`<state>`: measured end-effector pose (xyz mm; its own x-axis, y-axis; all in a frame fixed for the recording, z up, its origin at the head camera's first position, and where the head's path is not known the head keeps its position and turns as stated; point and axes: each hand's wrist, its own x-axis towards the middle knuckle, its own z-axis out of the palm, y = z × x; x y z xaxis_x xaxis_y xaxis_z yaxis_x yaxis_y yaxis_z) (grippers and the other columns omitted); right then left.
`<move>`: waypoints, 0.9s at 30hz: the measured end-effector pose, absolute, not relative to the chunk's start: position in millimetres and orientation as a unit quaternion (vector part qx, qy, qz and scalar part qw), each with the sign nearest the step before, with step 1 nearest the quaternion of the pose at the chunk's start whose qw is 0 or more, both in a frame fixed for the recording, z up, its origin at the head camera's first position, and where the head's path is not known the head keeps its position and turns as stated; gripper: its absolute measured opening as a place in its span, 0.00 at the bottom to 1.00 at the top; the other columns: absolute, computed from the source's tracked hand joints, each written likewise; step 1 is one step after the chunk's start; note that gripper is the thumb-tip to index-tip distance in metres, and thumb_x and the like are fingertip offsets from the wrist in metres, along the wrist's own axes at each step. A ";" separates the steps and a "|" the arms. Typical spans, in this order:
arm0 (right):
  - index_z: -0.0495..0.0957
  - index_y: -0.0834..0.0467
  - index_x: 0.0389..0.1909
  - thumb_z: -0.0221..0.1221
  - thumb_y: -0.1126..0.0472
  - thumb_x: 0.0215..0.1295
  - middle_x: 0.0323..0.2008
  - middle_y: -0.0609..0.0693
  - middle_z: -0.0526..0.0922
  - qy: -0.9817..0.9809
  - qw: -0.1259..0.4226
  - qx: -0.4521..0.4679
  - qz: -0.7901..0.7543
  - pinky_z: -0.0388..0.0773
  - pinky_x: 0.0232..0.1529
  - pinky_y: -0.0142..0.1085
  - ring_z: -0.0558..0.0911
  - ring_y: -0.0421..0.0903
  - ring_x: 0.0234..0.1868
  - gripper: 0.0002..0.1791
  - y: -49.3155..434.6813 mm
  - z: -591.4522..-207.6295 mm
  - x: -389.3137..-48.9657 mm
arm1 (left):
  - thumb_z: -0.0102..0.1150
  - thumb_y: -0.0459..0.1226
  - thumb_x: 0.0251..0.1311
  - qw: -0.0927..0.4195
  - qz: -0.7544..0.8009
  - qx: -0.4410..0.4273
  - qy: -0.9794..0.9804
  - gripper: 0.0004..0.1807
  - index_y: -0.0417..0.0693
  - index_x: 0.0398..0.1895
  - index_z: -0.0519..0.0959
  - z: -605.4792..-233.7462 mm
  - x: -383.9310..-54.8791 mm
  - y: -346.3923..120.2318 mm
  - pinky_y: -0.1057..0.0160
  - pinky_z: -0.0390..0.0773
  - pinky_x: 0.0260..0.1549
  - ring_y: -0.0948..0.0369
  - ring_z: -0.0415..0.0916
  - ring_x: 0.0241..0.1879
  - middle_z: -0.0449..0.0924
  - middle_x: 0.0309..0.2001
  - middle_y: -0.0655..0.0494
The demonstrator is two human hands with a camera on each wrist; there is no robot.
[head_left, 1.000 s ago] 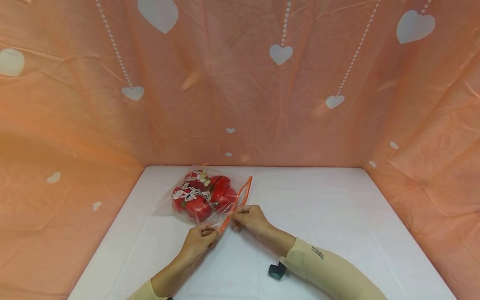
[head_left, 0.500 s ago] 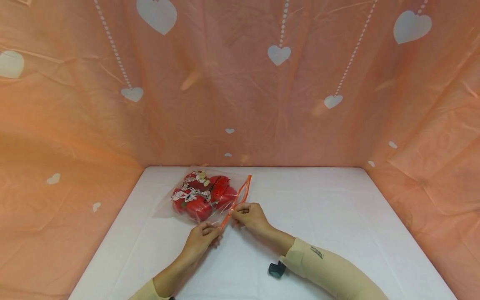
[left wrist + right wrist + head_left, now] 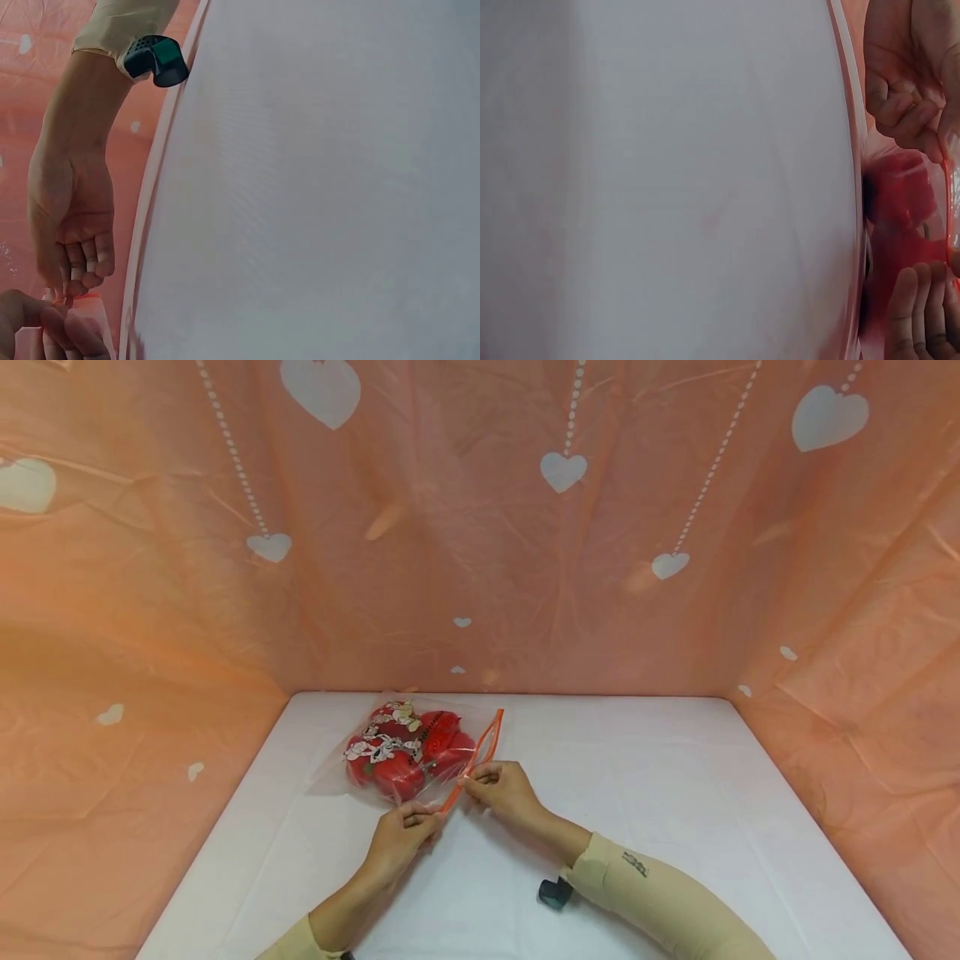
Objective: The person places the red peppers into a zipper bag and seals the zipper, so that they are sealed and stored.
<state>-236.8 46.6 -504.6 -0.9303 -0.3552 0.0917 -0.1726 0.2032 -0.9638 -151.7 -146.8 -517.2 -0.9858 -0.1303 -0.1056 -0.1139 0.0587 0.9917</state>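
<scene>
A clear zip bag (image 3: 487, 703) with an orange zip edge (image 3: 491, 739) and printed cartoon figures lies on the white table. Inside are several red things that look like bell peppers (image 3: 397, 777), some with green stems. My left hand (image 3: 397, 843) pinches the near end of the zip edge. Farther along, my right hand (image 3: 510, 793) pinches the same edge between thumb and fingers. Beyond it the mouth gapes slightly. In the right wrist view, the left hand (image 3: 907, 75) is above and the right-hand fingers (image 3: 922, 307) are below, with the bag between.
The white table (image 3: 637, 793) runs back to an orange curtain (image 3: 480, 568) printed with white hearts, which also hangs at both sides. A dark wrist camera (image 3: 555, 893) sits beneath the right sleeve (image 3: 652, 893).
My right hand has slid a little way along the zip edge, away from me. The gap in the bag's mouth looks narrower. My left hand has shifted slightly away from me, still at the near end.
</scene>
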 end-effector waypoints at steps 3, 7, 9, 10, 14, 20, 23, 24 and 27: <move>0.88 0.66 0.35 0.71 0.63 0.69 0.25 0.56 0.87 0.775 0.070 -0.163 -0.607 0.76 0.22 0.30 0.81 0.40 0.21 0.08 46.6 -503.4 -239.8 | 0.68 0.28 0.69 0.015 -0.680 0.083 -0.728 0.08 0.29 0.45 0.85 -517.9 -151.8 -146.3 0.68 0.78 0.27 0.62 0.78 0.29 0.87 0.31 0.48; 0.88 0.65 0.35 0.71 0.62 0.69 0.25 0.54 0.88 0.778 0.066 -0.146 -0.607 0.79 0.22 0.32 0.82 0.41 0.21 0.09 47.7 -503.6 -245.6 | 0.69 0.28 0.69 0.017 -0.683 0.083 -0.726 0.08 0.29 0.46 0.85 -518.4 -151.2 -146.6 0.68 0.78 0.27 0.63 0.78 0.28 0.87 0.32 0.47; 0.88 0.66 0.35 0.72 0.62 0.69 0.25 0.55 0.88 0.778 0.065 -0.137 -0.609 0.80 0.22 0.33 0.82 0.41 0.21 0.09 48.2 -504.5 -249.1 | 0.69 0.28 0.68 0.015 -0.685 0.084 -0.723 0.08 0.30 0.46 0.86 -518.1 -150.8 -146.9 0.68 0.79 0.27 0.63 0.79 0.29 0.87 0.32 0.47; 0.88 0.66 0.35 0.72 0.62 0.69 0.25 0.56 0.88 0.778 0.064 -0.137 -0.610 0.80 0.22 0.34 0.82 0.42 0.21 0.09 48.5 -505.1 -250.7 | 0.69 0.28 0.68 0.014 -0.687 0.084 -0.721 0.08 0.30 0.46 0.86 -517.4 -150.3 -147.0 0.68 0.79 0.27 0.63 0.79 0.29 0.87 0.32 0.47; 0.87 0.68 0.35 0.71 0.64 0.69 0.26 0.59 0.88 0.772 0.065 -0.135 -0.618 0.82 0.23 0.35 0.82 0.42 0.21 0.09 49.1 -507.0 -256.3 | 0.69 0.29 0.68 0.012 -0.689 0.083 -0.720 0.08 0.31 0.46 0.86 -516.8 -149.3 -147.6 0.68 0.79 0.28 0.63 0.78 0.30 0.87 0.32 0.48; 0.86 0.69 0.35 0.70 0.66 0.69 0.26 0.58 0.88 0.769 0.062 -0.120 -0.625 0.83 0.24 0.36 0.82 0.41 0.22 0.08 51.2 -504.5 -263.1 | 0.70 0.28 0.67 0.011 -0.685 0.082 -0.724 0.07 0.30 0.43 0.86 -517.6 -148.8 -147.8 0.68 0.78 0.28 0.64 0.77 0.28 0.86 0.30 0.49; 0.87 0.68 0.34 0.71 0.65 0.70 0.27 0.59 0.88 0.775 0.055 -0.113 -0.620 0.83 0.24 0.37 0.82 0.42 0.22 0.08 53.0 -503.8 -267.2 | 0.70 0.28 0.67 0.013 -0.685 0.085 -0.724 0.07 0.30 0.42 0.86 -518.5 -148.8 -147.2 0.68 0.78 0.27 0.64 0.77 0.27 0.86 0.30 0.49; 0.87 0.68 0.34 0.70 0.65 0.70 0.27 0.60 0.88 0.777 0.055 -0.113 -0.617 0.83 0.24 0.37 0.82 0.42 0.22 0.08 53.6 -503.7 -268.5 | 0.70 0.28 0.67 0.015 -0.684 0.085 -0.724 0.06 0.30 0.42 0.86 -518.9 -148.7 -147.1 0.68 0.78 0.27 0.63 0.77 0.27 0.86 0.30 0.49; 0.87 0.67 0.33 0.71 0.65 0.70 0.28 0.60 0.88 0.780 0.055 -0.114 -0.612 0.82 0.24 0.35 0.82 0.42 0.21 0.08 54.2 -504.3 -272.2 | 0.70 0.28 0.67 0.014 -0.682 0.089 -0.726 0.06 0.30 0.41 0.85 -518.8 -148.7 -146.7 0.68 0.79 0.27 0.63 0.77 0.27 0.86 0.30 0.49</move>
<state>-272.2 54.2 -504.3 -0.9679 -0.2456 0.0538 -0.1107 0.2241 -0.9683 -148.7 -146.7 -518.8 -0.9838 -0.1486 -0.1006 -0.1096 0.0535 0.9925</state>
